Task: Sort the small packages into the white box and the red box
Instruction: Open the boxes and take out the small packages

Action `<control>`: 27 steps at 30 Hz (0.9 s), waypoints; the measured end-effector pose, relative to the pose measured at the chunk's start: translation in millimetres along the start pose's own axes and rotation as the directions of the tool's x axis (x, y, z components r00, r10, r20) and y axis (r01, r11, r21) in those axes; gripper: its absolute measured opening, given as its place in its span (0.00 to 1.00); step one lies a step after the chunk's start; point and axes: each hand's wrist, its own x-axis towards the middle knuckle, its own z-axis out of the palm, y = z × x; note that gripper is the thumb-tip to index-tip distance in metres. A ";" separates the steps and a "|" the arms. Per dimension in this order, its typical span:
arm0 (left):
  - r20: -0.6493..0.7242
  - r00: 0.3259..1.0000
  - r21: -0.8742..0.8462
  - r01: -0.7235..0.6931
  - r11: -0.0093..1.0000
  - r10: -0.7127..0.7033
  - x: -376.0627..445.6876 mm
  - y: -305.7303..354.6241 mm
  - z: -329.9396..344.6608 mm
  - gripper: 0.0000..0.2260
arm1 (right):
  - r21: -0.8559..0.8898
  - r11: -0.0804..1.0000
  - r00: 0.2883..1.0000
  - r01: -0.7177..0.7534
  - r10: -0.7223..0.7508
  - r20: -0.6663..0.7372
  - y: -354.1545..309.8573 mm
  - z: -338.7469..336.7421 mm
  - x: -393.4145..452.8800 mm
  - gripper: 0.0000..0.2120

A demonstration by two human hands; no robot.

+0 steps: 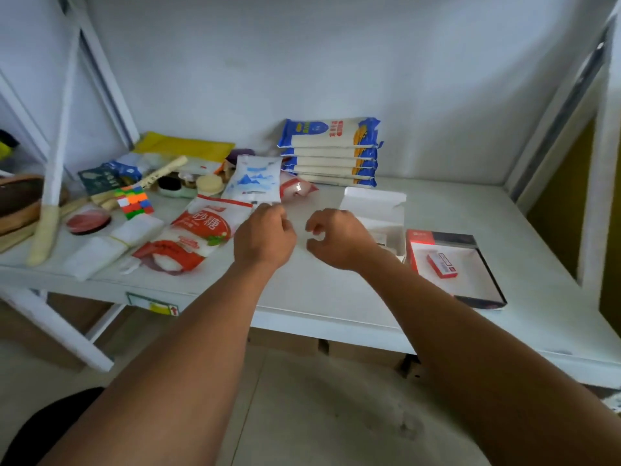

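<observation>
While both hands hover over the smooth white desk [336,297], the left hand [264,237] curls loosely empty and the right hand [339,239] likewise; right of them sit the open white box [376,210], then the shallow red box [453,264] holding one small red package [442,265]

You have the white box [379,210] lying open on the table [336,290], its lid flap tilted up at the back, with small items inside too hidden to name. Touching its right side sits the red box [453,264], a shallow open tray with one small red package [442,265] lying flat inside.
</observation>
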 end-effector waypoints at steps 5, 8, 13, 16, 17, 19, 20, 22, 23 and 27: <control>0.003 0.999 0.003 0.047 0.999 -0.047 1.4 -21.7 -10.6 0.07 | -0.072 0.997 0.986 0.037 -0.024 0.166 -26.5 40.3 16.3 0.23; 0.023 0.998 0.007 0.066 0.998 -0.066 1.6 -31.0 -14.2 0.08 | -0.101 0.994 0.975 0.048 -0.025 0.222 -35.1 56.1 20.1 0.26; 0.026 0.997 0.010 0.075 0.997 -0.075 0.7 -40.3 -12.6 0.09 | 0.020 0.999 0.944 0.048 -0.052 0.325 -41.6 74.3 19.3 0.24; 0.019 0.996 0.011 0.085 0.996 -0.085 0.0 -40.8 -10.7 0.08 | 0.043 0.998 0.942 0.040 -0.052 0.331 -42.3 80.9 17.5 0.20; 0.017 0.996 0.017 0.085 0.996 -0.085 0.1 -40.8 -9.9 0.08 | 0.036 0.998 0.949 0.046 -0.055 0.311 -42.7 81.6 17.3 0.19; 0.015 0.996 0.029 0.086 0.996 -0.086 0.7 -39.5 -8.6 0.08 | 0.007 0.998 0.959 0.070 -0.069 0.276 -43.8 78.2 17.1 0.19; 0.015 0.996 0.030 0.085 0.996 -0.085 0.8 -38.0 -7.6 0.08 | -0.017 0.996 0.961 0.088 -0.081 0.263 -44.6 73.7 16.9 0.19; 0.009 0.997 0.019 0.072 0.997 -0.072 1.0 -32.1 -5.4 0.08 | -0.077 0.991 0.975 0.110 -0.093 0.203 -42.3 60.1 18.2 0.17; -0.001 0.998 0.012 0.063 0.998 -0.063 1.0 -28.1 -3.8 0.08 | -0.102 0.989 0.984 0.105 -0.089 0.154 -39.0 51.1 19.0 0.17; -0.034 0.998 -0.022 0.061 0.998 -0.061 0.8 -0.5 5.9 0.07 | -0.048 0.997 0.998 -0.058 0.058 -0.009 -5.3 -4.1 9.7 0.23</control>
